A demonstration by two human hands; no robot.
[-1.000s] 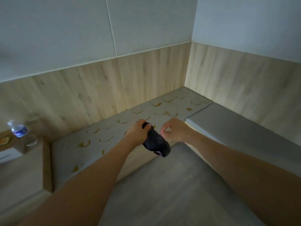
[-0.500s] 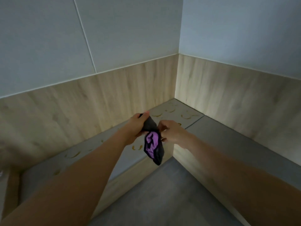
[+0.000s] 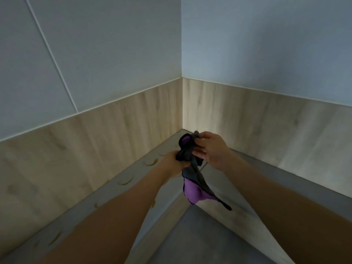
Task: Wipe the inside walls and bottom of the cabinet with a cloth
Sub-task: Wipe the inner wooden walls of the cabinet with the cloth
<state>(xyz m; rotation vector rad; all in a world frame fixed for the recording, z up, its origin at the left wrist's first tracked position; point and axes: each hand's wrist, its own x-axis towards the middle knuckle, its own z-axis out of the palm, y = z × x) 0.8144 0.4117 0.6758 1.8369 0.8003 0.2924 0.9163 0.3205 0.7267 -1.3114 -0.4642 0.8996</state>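
- Cloth (image 3: 192, 161), dark grey on one side and purple on the other, is up in the air in front of the corner where two walls meet. I see it held between both hands.
- My left hand (image 3: 174, 164) grips the bunched middle of the cloth, with the fingers curled round it.
- My right hand (image 3: 211, 149) pinches the top part of the cloth. The thumb is on top and the fingers are curled against the cloth just below.
- A loose end of the cloth hangs down below the hands and shows a big purple patch, with a thin dark tip at the very bottom.
- Both bare arms reach in from the bottom of the view and come together at the cloth.
- Under and behind the hands runs a grey ledge (image 3: 133, 178) with small yellow curved marks (image 3: 151, 162) on it. It goes along both walls.
- Above the ledge is a band of light wood panel (image 3: 95, 141) on each wall.
- Higher up the walls are plain pale grey (image 3: 114, 44), with thin white lines on the left one.
- Down low, a grey floor (image 3: 200, 241) sits between the wood fronts of the ledge.
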